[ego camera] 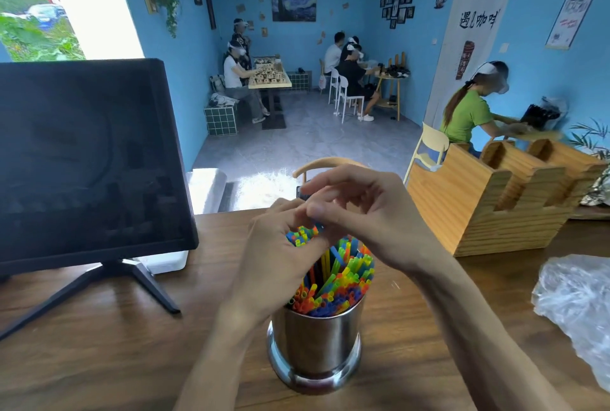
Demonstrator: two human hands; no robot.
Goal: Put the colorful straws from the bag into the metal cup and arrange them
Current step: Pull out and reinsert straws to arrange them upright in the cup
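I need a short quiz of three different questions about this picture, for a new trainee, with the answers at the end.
1. True or false: the metal cup lies on its side.
2. Where is the plastic bag? A) inside the cup B) on the table, right of the cup C) on the monitor
3. What does the left hand grip?

Key:
1. False. It stands upright on the wooden table, full of straws.
2. B.
3. A small bunch of straws, held above the cup. The right hand is beside it, fingers loosely bent.
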